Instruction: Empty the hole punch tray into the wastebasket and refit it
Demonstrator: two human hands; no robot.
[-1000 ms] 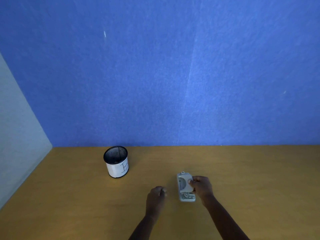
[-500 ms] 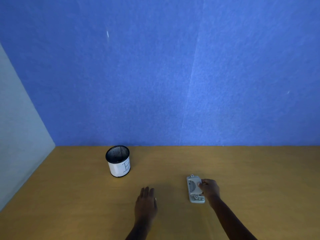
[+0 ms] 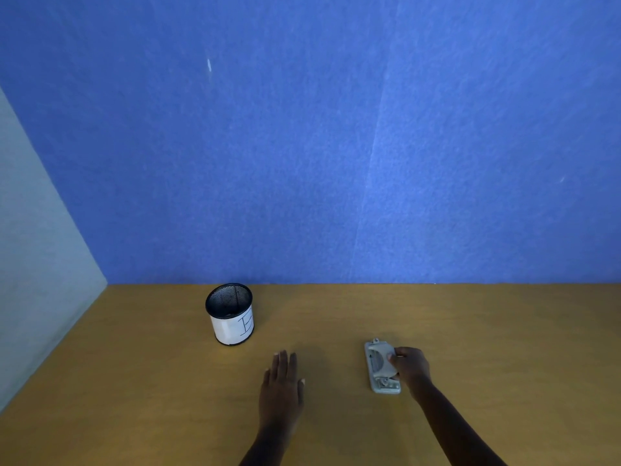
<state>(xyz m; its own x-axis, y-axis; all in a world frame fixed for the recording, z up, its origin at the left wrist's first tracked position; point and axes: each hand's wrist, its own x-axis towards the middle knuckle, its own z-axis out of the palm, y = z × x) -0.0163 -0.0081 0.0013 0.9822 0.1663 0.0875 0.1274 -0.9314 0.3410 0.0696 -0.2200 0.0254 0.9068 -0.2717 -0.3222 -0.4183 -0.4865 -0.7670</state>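
At the far left a pale side panel (image 3: pixel 37 264) meets the blue back wall (image 3: pixel 336 146) above the wooden table (image 3: pixel 134 398). Next comes the wastebasket (image 3: pixel 231 316), a small black mesh cylinder with a white paper wrap, standing upright toward the back of the table. Nearer the person and a little to its right, the left hand (image 3: pixel 282 385) lies flat on the table, palm down, fingers spread and holding nothing. Further right the hole punch (image 3: pixel 382 366) lies flat on the table, its long axis running away from the person, roughly front to back. The right hand (image 3: pixel 410 366) curls around its right edge, thumb and fingers pressed against the handle, so it grips the punch; whether the tray underneath is fitted cannot be told from above. The punch sits well to the right of the wastebasket, with the left hand between them. The right hand is plainly the nearer, so the punch would likely have to travel leftward across the table to reach the basket's mouth.
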